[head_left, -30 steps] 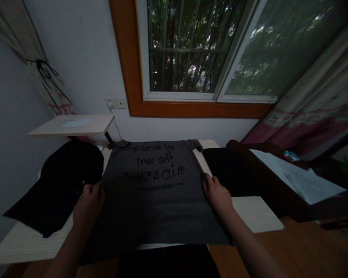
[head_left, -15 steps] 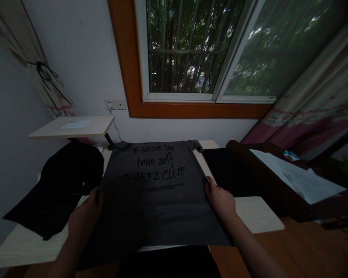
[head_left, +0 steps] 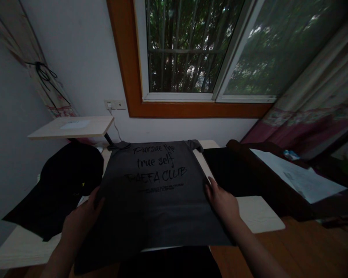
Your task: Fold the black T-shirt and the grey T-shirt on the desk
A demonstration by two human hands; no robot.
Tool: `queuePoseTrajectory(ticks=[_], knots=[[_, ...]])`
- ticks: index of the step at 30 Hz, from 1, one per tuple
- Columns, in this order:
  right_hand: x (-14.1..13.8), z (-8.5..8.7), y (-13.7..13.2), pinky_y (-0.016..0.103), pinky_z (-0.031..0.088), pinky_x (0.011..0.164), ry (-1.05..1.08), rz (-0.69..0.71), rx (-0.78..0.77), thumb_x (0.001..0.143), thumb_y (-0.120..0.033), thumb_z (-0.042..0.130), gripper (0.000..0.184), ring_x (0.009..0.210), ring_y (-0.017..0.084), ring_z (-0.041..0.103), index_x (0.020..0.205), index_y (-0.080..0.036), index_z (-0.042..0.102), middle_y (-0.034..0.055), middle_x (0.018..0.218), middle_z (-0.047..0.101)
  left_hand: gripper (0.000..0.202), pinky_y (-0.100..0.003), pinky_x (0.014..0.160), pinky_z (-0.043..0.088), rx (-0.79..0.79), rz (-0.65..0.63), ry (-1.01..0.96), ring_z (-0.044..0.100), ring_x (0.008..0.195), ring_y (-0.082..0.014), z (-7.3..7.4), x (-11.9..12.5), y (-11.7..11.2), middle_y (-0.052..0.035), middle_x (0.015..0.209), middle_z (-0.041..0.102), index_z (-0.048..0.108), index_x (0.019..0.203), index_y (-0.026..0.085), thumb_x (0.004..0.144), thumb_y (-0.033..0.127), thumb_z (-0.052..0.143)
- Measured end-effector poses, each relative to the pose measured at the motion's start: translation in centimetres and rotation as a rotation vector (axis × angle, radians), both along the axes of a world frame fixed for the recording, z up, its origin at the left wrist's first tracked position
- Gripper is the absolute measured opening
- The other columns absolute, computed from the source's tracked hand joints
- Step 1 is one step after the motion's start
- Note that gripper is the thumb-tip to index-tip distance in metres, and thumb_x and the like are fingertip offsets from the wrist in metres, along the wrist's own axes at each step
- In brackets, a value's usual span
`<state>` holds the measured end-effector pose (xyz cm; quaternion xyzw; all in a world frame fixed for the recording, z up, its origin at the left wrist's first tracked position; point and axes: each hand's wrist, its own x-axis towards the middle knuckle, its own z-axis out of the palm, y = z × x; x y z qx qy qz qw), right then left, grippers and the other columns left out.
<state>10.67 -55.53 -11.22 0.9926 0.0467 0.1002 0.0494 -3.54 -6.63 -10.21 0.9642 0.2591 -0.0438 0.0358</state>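
A dark grey T-shirt (head_left: 162, 216) with black lettering across its upper part lies spread over the pale wooden table (head_left: 262, 214). Its sleeves are at the far end, and the lower hem hangs over the near edge. My left hand (head_left: 82, 214) is closed on the shirt's left side edge, fingertips partly lost in shadow. On the opposite side, my right hand (head_left: 224, 202) pinches the right edge at about the same height. Faint creases run across the cloth between the hands.
Black cloth (head_left: 60, 177) lies on the table at left, below a small raised shelf (head_left: 95, 125). More dark cloth (head_left: 229, 166) lies to the right. Beyond it, white paper (head_left: 301, 177) rests on dark brown furniture. A wall and window (head_left: 191, 58) stand behind.
Both hands have shifted slightly along the shirt's edges, and their fingers have changed position a little. The shirt lies almost the same as before.
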Motion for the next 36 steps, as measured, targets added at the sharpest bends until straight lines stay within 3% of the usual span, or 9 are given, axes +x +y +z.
queuePoseTrajectory(ticks=[4, 7, 11, 18, 21, 26, 31, 36], knots=[[-1.1, -0.4, 0.3, 0.022, 0.038, 0.053, -0.035, 0.048, 0.008, 0.106, -0.039, 0.037, 0.045, 0.070, 0.019, 0.072, 0.146, -0.021, 0.044, 0.0100, 0.096, 0.075, 0.066, -0.048, 0.074, 0.053, 0.023, 0.044, -0.058, 0.075, 0.081, -0.0360, -0.4, -1.5, -1.3, -0.0162, 0.106, 0.075, 0.024, 0.158, 0.024, 0.101, 0.056, 0.022], [-1.4, -0.8, 0.0, 0.023, 0.038, 0.053, 0.001, 0.019, -0.017, 0.106, -0.041, 0.037, 0.045, 0.065, 0.020, 0.071, 0.145, -0.022, 0.045, 0.0091, 0.087, 0.075, 0.068, -0.046, 0.072, 0.053, 0.042, 0.012, -0.071, 0.074, 0.079, -0.0350, -0.6, -2.5, -1.6, -0.0177, 0.101, 0.075, 0.021, 0.159, 0.018, 0.101, 0.052, 0.024], [-1.1, -0.8, -1.2, 0.024, 0.040, 0.053, 0.053, 0.009, -0.061, 0.106, -0.048, 0.035, 0.050, 0.061, 0.023, 0.071, 0.146, -0.020, 0.045, 0.0086, 0.073, 0.073, 0.068, -0.046, 0.073, 0.052, -0.044, 0.033, 0.003, 0.075, 0.078, -0.0364, -0.5, -3.2, -0.2, -0.0138, 0.088, 0.076, 0.021, 0.158, 0.020, 0.099, 0.054, 0.024], [-1.1, -0.7, -2.3, 0.027, 0.044, 0.055, 0.073, 0.024, -0.075, 0.105, -0.052, 0.036, 0.058, 0.067, 0.026, 0.074, 0.151, -0.017, 0.040, 0.0106, 0.076, 0.074, 0.072, -0.046, 0.077, 0.052, -0.165, 0.014, 0.052, 0.076, 0.081, -0.0360, -0.2, -3.1, 1.3, -0.0118, 0.086, 0.077, 0.023, 0.157, 0.024, 0.096, 0.062, 0.029], [-1.3, -1.0, -2.3, 0.028, 0.045, 0.055, 0.058, 0.043, -0.078, 0.106, -0.049, 0.035, 0.054, 0.068, 0.026, 0.074, 0.151, -0.019, 0.040, 0.0099, 0.081, 0.075, 0.073, -0.049, 0.077, 0.053, -0.123, 0.014, 0.066, 0.075, 0.077, -0.0354, -0.5, -3.2, 1.0, -0.0124, 0.090, 0.076, 0.021, 0.158, 0.026, 0.096, 0.064, 0.027], [-1.2, -1.1, -3.0, 0.030, 0.047, 0.056, 0.038, 0.071, -0.048, 0.105, -0.040, 0.040, 0.050, 0.071, 0.025, 0.073, 0.150, -0.020, 0.040, 0.0098, 0.092, 0.075, 0.070, -0.052, 0.078, 0.053, 0.118, -0.020, 0.000, 0.072, 0.079, -0.0335, -0.4, -3.2, 0.5, -0.0191, 0.120, 0.066, 0.026, 0.159, 0.025, 0.097, 0.058, 0.031], [-0.3, -0.1, -2.1, 0.032, 0.050, 0.077, -0.044, 0.151, -0.022, 0.101, -0.023, 0.042, 0.047, 0.094, 0.025, 0.067, 0.149, -0.017, 0.042, 0.0123, 0.106, 0.071, 0.059, -0.048, 0.085, 0.052, 0.279, -0.121, -0.131, 0.062, 0.098, -0.0338, 1.2, -0.8, -0.2, -0.0193, 0.117, 0.060, 0.048, 0.149, 0.019, 0.097, 0.045, 0.037], [1.6, 1.7, 3.3, 0.038, 0.048, 0.095, -0.075, 0.249, 0.055, 0.101, -0.020, 0.041, 0.046, 0.110, 0.029, 0.060, 0.146, -0.015, 0.049, 0.0151, 0.117, 0.066, 0.050, -0.047, 0.112, 0.040, 0.201, -0.395, -0.318, 0.051, 0.129, -0.0314, 0.9, 5.0, -2.7, -0.0172, 0.140, 0.056, 0.058, 0.139, 0.014, 0.099, 0.037, 0.039]])
